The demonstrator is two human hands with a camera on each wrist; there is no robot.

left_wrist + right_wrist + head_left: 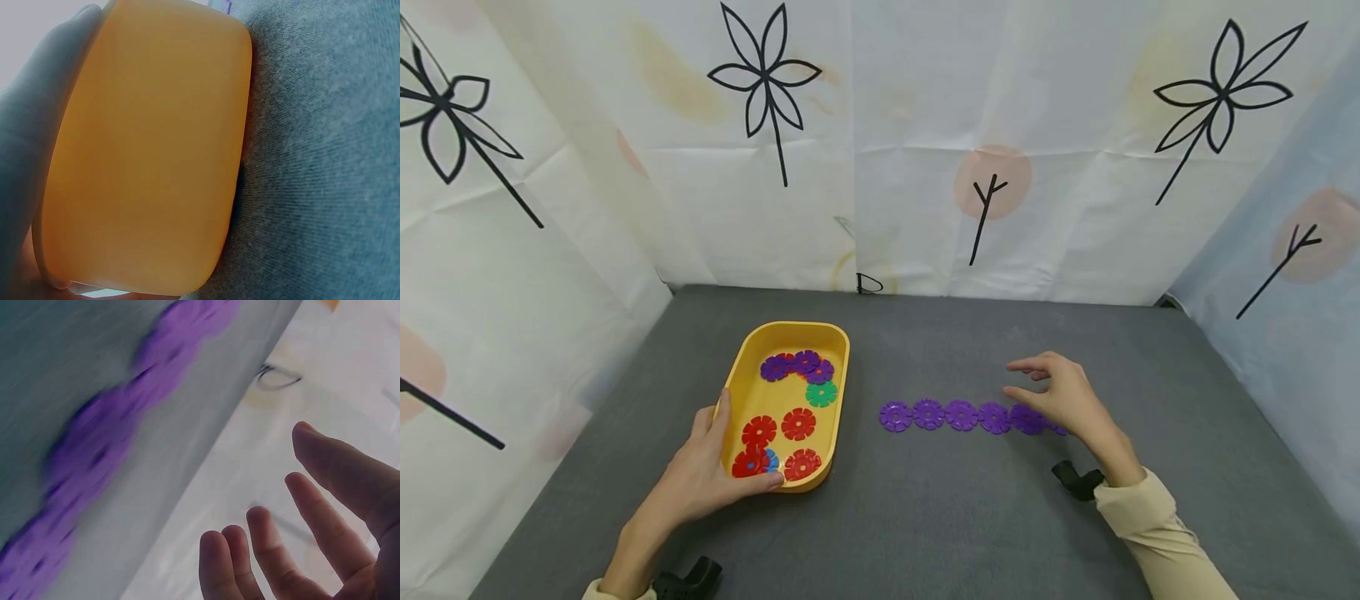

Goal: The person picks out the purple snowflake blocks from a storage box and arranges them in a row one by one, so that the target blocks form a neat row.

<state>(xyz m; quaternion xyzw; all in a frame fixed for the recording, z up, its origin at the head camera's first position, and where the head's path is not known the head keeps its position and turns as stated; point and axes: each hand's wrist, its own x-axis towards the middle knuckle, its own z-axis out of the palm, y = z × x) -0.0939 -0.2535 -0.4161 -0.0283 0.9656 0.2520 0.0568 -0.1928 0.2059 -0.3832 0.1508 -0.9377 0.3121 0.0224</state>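
Observation:
My left hand grips the near left corner of a yellow tray, thumb along the near rim and fingers at the left side. In the left wrist view the tray's outer wall fills much of the picture beside the thumb. My right hand is raised above the right end of a straight row of purple flower-shaped discs, thumb and fingers apart, nothing between them. The row's last disc is partly hidden behind that hand. In the right wrist view the linked purple discs look blurred, apart from the fingers.
Inside the tray lie red discs, overlapping purple discs, a green disc and a partly covered blue disc. A grey cloth covers the table. White printed curtains stand along its back and sides.

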